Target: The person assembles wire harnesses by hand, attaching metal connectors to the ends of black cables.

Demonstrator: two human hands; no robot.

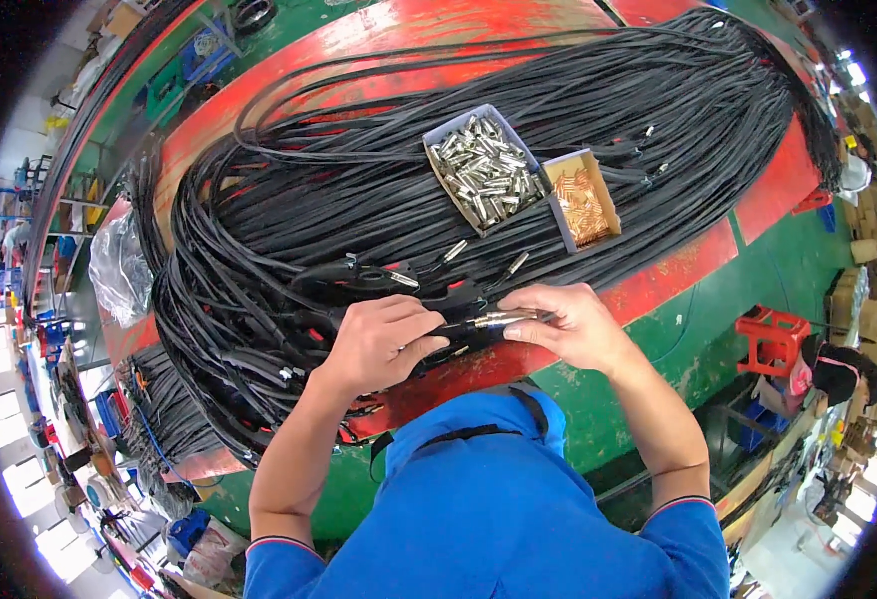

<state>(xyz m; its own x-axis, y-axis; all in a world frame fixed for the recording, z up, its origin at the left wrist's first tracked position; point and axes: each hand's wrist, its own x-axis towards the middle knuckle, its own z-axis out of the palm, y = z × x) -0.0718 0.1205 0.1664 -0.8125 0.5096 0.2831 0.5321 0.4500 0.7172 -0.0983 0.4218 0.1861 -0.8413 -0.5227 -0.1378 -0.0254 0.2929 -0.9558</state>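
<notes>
At the near edge of the table my left hand point(386, 341) is closed, thumb against fingers, on a black cable close to its end. My right hand point(570, 324) pinches a silver metal connector point(503, 318) between thumb and fingers. The two meet or nearly meet between my hands; I cannot tell whether they are joined. Just beyond lie cable ends with silver connectors, one point(454, 252) near the middle and another point(517, 264) to its right. A great bundle of black cables point(318, 215) spreads under and behind my hands.
On the cables stand a box point(433, 150) of silver connector shells and a smaller cardboard box point(608, 205) of copper-coloured pins. Below them is a red table point(678, 270). A red stool point(773, 339) is on the green floor at right; clear plastic wrap point(121, 268) hangs at left.
</notes>
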